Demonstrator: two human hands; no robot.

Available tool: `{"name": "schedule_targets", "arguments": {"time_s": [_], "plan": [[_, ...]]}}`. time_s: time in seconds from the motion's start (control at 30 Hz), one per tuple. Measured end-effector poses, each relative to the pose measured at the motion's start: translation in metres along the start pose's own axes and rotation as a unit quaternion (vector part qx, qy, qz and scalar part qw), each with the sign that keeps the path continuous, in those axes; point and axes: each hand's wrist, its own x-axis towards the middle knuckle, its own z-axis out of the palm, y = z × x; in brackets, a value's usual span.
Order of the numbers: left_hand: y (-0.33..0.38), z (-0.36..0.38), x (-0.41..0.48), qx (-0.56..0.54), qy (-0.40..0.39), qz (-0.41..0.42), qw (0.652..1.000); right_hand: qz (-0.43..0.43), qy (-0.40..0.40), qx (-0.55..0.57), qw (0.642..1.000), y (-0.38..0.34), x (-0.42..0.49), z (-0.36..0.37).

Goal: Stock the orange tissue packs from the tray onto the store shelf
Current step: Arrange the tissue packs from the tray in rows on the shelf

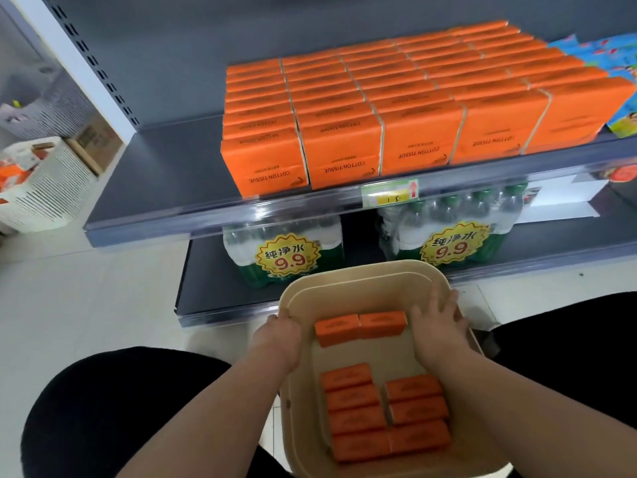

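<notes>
Beige tray [362,269] sits low between the person's knees, in front of the shelf unit. Left hand [279,334] grips the tray's left rim. Right hand [437,326] holds the right rim, thumb inside. Two orange tissue packs [360,327] lie end to end across the tray's middle. A larger cluster [382,412] lies flat at its near end. On the shelf [155,188], stocked orange packs [396,108] stand in tight rows from front edge to back. A price tag [389,194] is on the front edge. Bottled water multipacks [282,251] stand on the lower shelf.
</notes>
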Motion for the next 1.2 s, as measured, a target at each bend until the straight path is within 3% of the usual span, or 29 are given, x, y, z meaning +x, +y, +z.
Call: {"name": "schedule_targets", "arguments": {"time_s": [0.2, 0.4, 0.83, 1.07, 1.2], "plan": [[-0.020, 0.008, -0.002, -0.061, 0.032, 0.006, 0.998, 0.015, 0.004, 0.020, 1.000, -0.017, 0.001, -0.003], [-0.020, 0.014, -0.008, -0.267, 0.114, -0.034, 0.956, 0.071, 0.028, 0.080, 0.994, -0.003, 0.005, -0.007], [-0.035, 0.013, 0.010, -0.262, 0.096, -0.121, 0.953, 0.098, 0.000, 0.078, 0.992, -0.042, 0.008, -0.005], [-0.098, 0.038, -0.011, -0.284, 0.116, -0.188, 0.933, 0.019, 0.031, 0.102, 0.994, -0.105, -0.007, -0.007], [-0.119, 0.037, -0.020, -0.279, 0.105, -0.184, 0.937, -0.019, 0.026, 0.092, 0.995, -0.121, -0.015, -0.006]]}}
